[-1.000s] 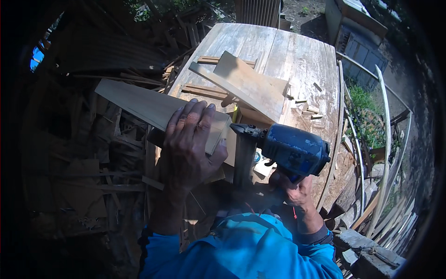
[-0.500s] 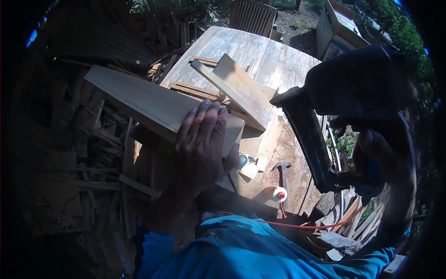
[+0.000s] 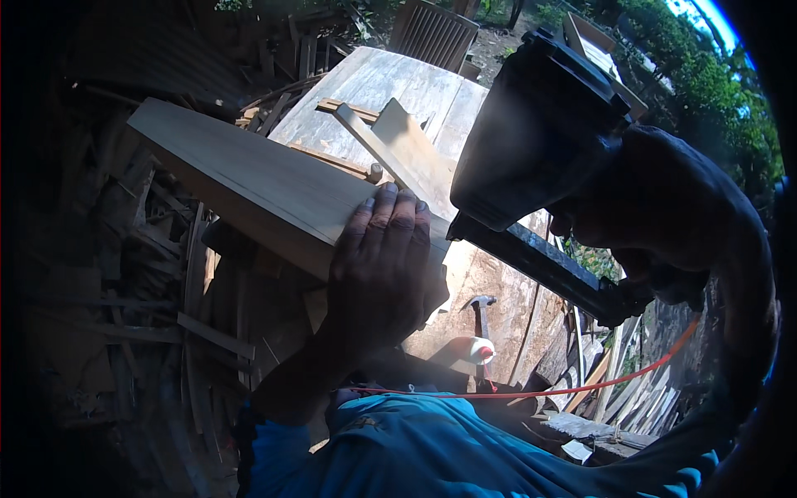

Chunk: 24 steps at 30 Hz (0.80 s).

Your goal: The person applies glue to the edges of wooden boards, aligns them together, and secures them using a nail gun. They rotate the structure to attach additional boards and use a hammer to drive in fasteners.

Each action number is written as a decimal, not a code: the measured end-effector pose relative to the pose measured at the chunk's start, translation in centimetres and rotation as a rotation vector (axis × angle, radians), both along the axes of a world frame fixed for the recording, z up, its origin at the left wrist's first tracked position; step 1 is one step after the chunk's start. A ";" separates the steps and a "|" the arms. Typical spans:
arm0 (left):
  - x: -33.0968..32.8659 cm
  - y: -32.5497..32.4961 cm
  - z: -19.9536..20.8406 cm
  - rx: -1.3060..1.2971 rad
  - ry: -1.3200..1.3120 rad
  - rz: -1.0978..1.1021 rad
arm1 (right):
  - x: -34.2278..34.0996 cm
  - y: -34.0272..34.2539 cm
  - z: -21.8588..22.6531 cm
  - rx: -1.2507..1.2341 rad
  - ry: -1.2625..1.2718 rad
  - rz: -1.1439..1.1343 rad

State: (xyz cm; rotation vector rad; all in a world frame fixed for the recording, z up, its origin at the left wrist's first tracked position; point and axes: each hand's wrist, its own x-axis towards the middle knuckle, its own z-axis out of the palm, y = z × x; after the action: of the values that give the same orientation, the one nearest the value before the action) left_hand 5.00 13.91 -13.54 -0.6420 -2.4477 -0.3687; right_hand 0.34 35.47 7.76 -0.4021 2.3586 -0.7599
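Pale wood: board point(image 3: 241, 178), long and wide, lying aslant left of centre, far end up-left, right end under left hand point(image 3: 378, 274). Left hand clasped over that end, fingers close together on the top face; thumb side down by the board's end, in shade. Right hand point(image 3: 656, 207) raised at right, wrapped round the handle of a dark nailer point(image 3: 540, 133); finger detail lost in shadow, trigger finger cannot be told. Nose of nailer just beside the board's right end; contact or gap not clear from this angle.

Risks (judgement): left fingers sit close to the nose, so a nail running off grain or breaking out through a face could reach them. Nose tilted or off the edge: likely split or stray nail. One-handed hold: recoil might skew the board. Hose point(image 3: 573, 390), orange-red, crosses before the shirt point(image 3: 398, 440); a snag could tug the aim.

Surface: table point(image 3: 357, 75) of worn planks, sunlit, dusty toward the near side. On it, panels point(image 3: 415, 149) set at an angle, hammer point(image 3: 480, 303), white bottle point(image 3: 473, 350) with red cap.

Room: outdoors. Slatted chair point(image 3: 433, 35) beyond the table, scrap wood point(image 3: 166, 232) heaped at left in deep shade, trees point(image 3: 681, 66) at upper right.
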 end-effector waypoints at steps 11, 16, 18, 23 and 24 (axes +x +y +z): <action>0.9 0.4 0.9 -0.014 0.009 0.017 | 1.1 -2.1 1.4 0.191 0.067 -0.100; 1.2 0.5 0.6 -0.004 -0.003 0.003 | 1.5 -2.2 1.6 0.210 0.035 -0.133; 1.2 0.4 0.3 -0.001 -0.011 -0.008 | 1.7 -2.5 1.7 0.287 0.064 -0.103; 0.9 0.4 0.0 -0.006 0.008 -0.013 | 1.5 -1.9 1.4 0.329 0.123 -0.005; 0.9 0.6 0.1 -0.006 0.009 -0.016 | 1.5 -2.0 1.6 0.353 0.081 -0.041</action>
State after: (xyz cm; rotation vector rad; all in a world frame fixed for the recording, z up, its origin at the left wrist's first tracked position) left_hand 5.89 14.47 -13.45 -0.6653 -2.4376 -0.3646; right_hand 1.86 33.47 9.33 -0.2372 2.5192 -0.3375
